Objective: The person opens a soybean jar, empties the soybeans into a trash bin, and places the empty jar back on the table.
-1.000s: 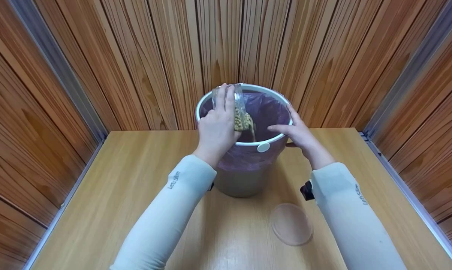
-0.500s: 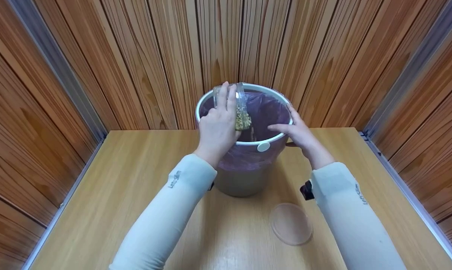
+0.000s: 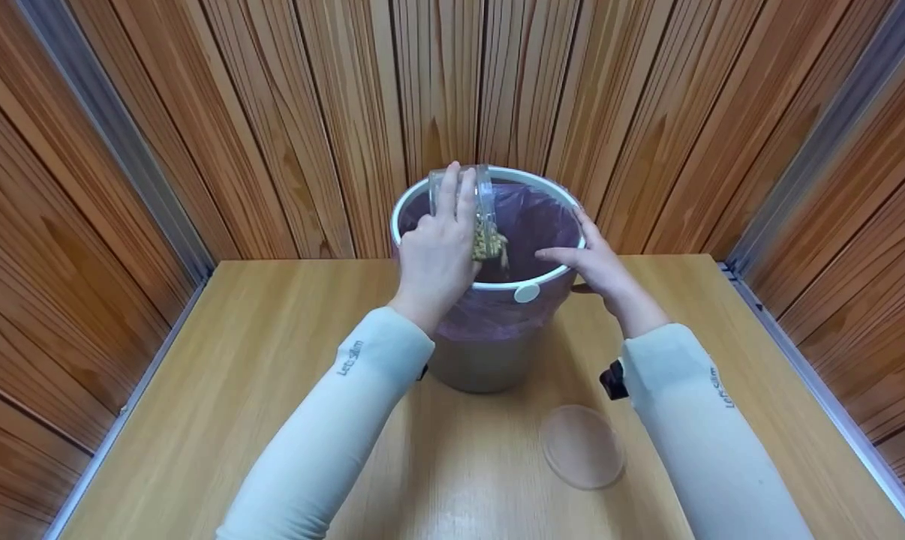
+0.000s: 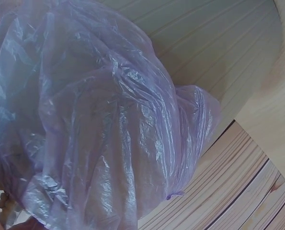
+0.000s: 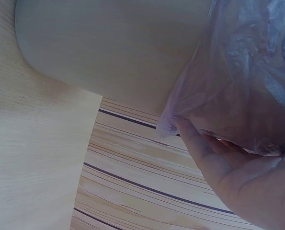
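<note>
Over the mouth of a trash bin (image 3: 482,367), my left hand (image 3: 435,251) grips a clear jar (image 3: 485,196), tipped on its side with its opening toward the right. Yellowish beans (image 3: 486,241) lie along the jar's lower side and spill from its opening into the bin. A thin purple bag (image 3: 527,214) lines the bin and hangs over its white rim. My right hand (image 3: 606,274) holds the right side of the rim, thumb inside and fingers outside; the right wrist view shows fingers against the bag (image 5: 247,91). In the left wrist view, a few beans (image 4: 7,203) show beside the bag.
A round translucent lid (image 3: 584,448) lies flat on the wooden table (image 3: 287,337), in front of the bin and left of the right forearm. Wood-panelled walls (image 3: 332,112) enclose the back and sides, close behind the bin.
Beans have kept falling from the jar, and fewer show inside it now. The left hand and jar have shifted very slightly up and right. The right hand stays on the rim.
</note>
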Available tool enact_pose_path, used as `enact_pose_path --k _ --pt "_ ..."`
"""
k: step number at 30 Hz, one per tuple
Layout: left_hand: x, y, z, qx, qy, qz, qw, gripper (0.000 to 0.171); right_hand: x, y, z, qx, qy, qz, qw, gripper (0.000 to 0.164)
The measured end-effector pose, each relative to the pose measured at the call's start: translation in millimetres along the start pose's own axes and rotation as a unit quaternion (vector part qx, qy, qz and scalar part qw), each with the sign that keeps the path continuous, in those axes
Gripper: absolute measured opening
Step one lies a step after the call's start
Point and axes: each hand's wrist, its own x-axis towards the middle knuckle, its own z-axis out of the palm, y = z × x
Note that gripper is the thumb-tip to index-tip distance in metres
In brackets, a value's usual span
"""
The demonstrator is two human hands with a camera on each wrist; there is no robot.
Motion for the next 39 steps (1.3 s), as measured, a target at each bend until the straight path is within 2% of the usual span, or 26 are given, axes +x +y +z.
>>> enact_pose_path --k 6,15,30,39 --pt "0.6 0.6 -1.5 0.005 -0.006 0.002 1.0 0.103 -0.1 -1.0 0.1 0.0 0.003 0.011 1.0 0.101" --pt "0.7 1.0 -1.9 -0.001 -0.016 0.0 0.9999 0.098 -1.4 -1.5 1.0 0.0 0.004 0.003 1.0 0.099" --pt "-0.1 3.1 -0.9 0.035 0.018 0.014 0.9991 0.083 -0.4 -1.1 0.8 -0.001 0.005 0.004 1.0 0.1" --pt "-0.1 3.9 -0.3 0.054 0.025 0.019 0.9981 0.074 -0.6 -1.8 0.3 -0.001 0.004 0.009 1.0 0.101"
